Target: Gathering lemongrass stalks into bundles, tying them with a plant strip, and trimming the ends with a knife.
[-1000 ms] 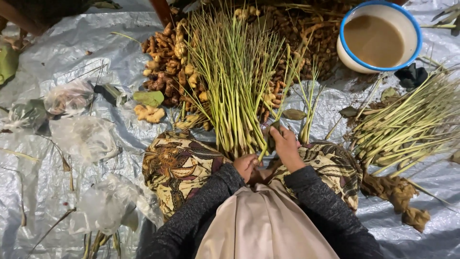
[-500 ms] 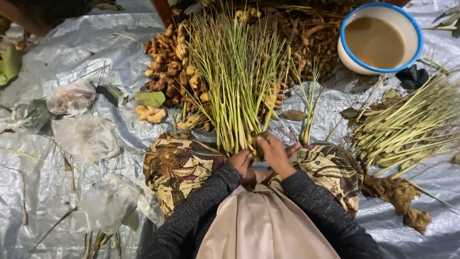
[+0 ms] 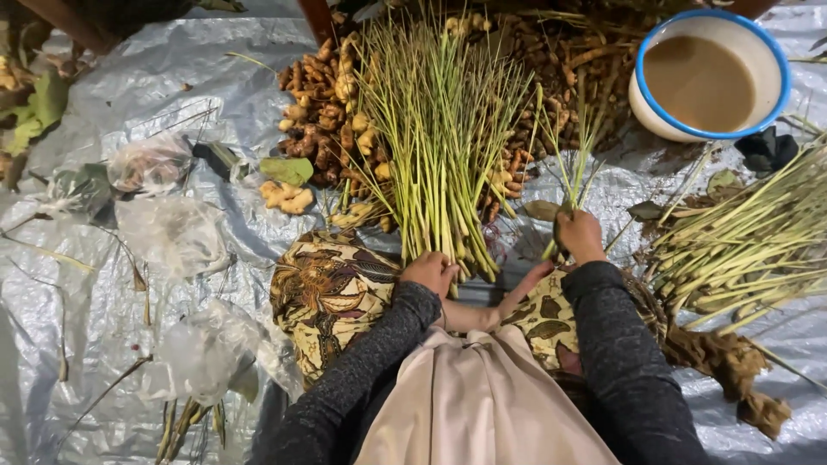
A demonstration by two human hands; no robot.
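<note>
Surface: crumpled silver plastic sheet (image 3: 164, 95) spread on the ground, dim light; no walls in view. At left, clear plastic bags (image 3: 172, 232) and loose leaves; further right a heap of ginger roots (image 3: 323, 129), then at far right an enamel bowl (image 3: 711, 73) of brown liquid above a second pile of stalks (image 3: 749, 241). Change from half a second ago — the hands, then together at the stalk bases, are now apart. Left hand (image 3: 431, 272) is closed around the base of the lemongrass bundle (image 3: 439, 129), which lies centre, long axis running away from the person, tips fanning outward. Right hand (image 3: 579, 236) has shifted right — fingers clenched on a few separate stalks (image 3: 573, 155), tips also pointing away.
</note>
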